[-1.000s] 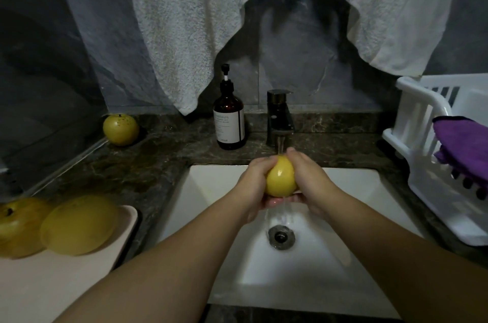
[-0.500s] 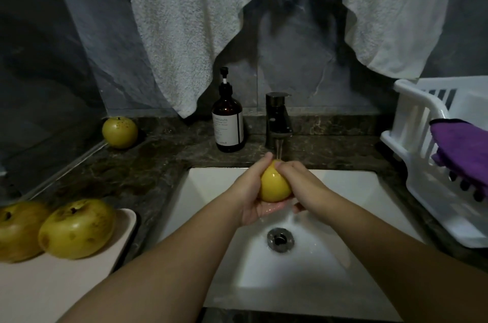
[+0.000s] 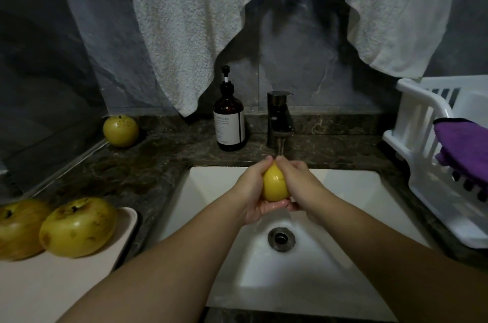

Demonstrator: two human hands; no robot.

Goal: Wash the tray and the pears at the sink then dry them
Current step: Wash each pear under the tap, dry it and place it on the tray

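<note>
At lower left we see two blotched yellow pears on the pale tray. At centre, our left hand and right hand curl around a wet, bright yellow pear over the sink, below the faucet. A white rack sits at right.

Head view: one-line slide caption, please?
Both hands cup a wet yellow pear under the dark faucet over the white sink.

Pear turned between cupped palms
</note>
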